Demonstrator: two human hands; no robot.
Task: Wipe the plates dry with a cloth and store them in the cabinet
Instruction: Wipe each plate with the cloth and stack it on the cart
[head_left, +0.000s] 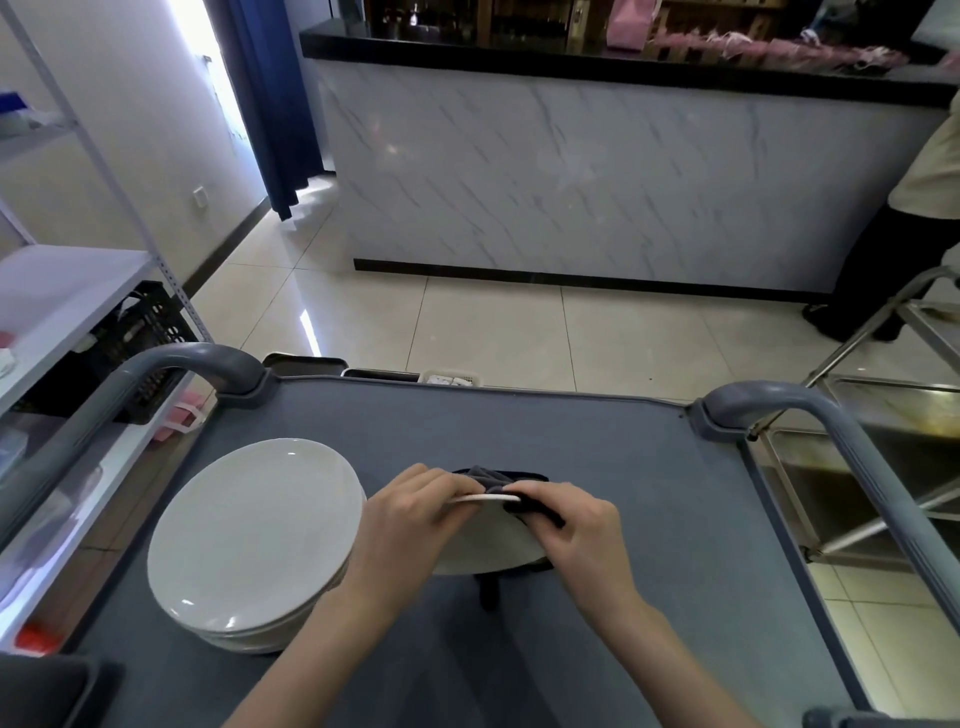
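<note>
Over the grey cart (623, 467) top, one white plate (483, 545) is held off the surface, tilted, far rim uppermost. The left hand (410, 512) grips that rim from the left, fingers curled over the edge. The right hand (571, 525) pinches the one dark cloth (498, 480) onto the same rim, just beside the left fingertips. The cloth bunches behind the plate and a dark end shows below it. A stack of plates (254, 535) sits just left, nearer the left hand. Several layers show at its edge, exact count unclear. Probable next move: the cloth runs rightward along the rim. No cabinet identifiable.
</note>
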